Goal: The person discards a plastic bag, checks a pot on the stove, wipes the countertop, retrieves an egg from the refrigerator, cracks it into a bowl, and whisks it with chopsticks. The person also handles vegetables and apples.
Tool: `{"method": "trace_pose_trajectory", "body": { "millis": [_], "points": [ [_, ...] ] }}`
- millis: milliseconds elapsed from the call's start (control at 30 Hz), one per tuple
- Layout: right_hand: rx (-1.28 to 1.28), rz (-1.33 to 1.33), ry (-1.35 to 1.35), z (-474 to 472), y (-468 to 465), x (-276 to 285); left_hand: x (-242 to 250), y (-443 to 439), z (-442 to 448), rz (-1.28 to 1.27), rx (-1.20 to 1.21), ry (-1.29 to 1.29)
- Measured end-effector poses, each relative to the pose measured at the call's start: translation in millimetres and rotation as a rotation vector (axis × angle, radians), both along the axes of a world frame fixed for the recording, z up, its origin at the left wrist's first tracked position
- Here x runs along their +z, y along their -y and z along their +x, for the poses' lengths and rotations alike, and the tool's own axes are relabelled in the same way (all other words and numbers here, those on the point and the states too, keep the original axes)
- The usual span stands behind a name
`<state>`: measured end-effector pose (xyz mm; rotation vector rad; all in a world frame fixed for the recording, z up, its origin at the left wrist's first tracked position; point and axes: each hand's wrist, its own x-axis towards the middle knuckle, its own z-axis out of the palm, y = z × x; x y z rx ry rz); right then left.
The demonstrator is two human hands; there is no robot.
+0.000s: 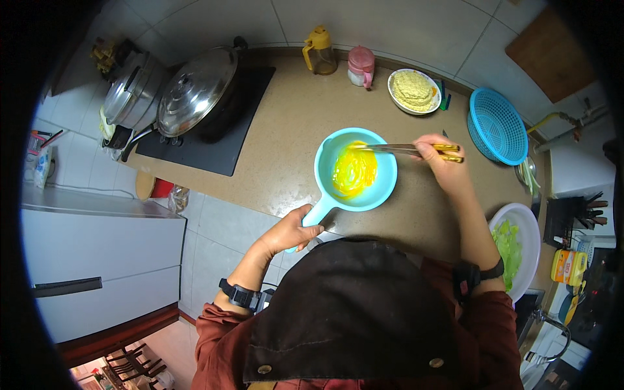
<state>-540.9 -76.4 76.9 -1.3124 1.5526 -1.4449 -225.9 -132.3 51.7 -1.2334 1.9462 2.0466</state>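
My left hand grips the handle of a light blue plastic ladle-shaped bowl over the front of the counter. Yellow beaten egg covers the middle of its inside, with paler streaks of egg white. In my right hand is a pair of chopsticks with gold-patterned ends. Their tips reach over the bowl's right rim and touch the upper part of the egg.
A lidded wok stands on the black cooktop at left. Behind the bowl are a yellow-topped oil jug, a pink-lidded jar and a dish of yellowish crumbly food. A blue basket and a basin of leafy greens line the right.
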Motion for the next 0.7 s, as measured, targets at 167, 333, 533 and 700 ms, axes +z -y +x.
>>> {"method": "trace_pose_trajectory", "body": {
  "millis": [167, 333, 533, 700],
  "points": [
    [0.186, 0.181, 0.087, -4, 5, -1, 4, 1, -6, -0.028, -0.013, 0.031],
    [0.125, 0.082, 0.003, -9, 9, -2, 8, 6, -12, -0.036, -0.026, 0.029],
    [0.224, 0.130, 0.130, -9, 13, 0, 10, 12, -20, -0.031, 0.015, 0.025],
    [0.141, 0.098, 0.059, -11, 15, 6, 10, 15, -24, -0.041, 0.041, 0.021]
  ]
}}
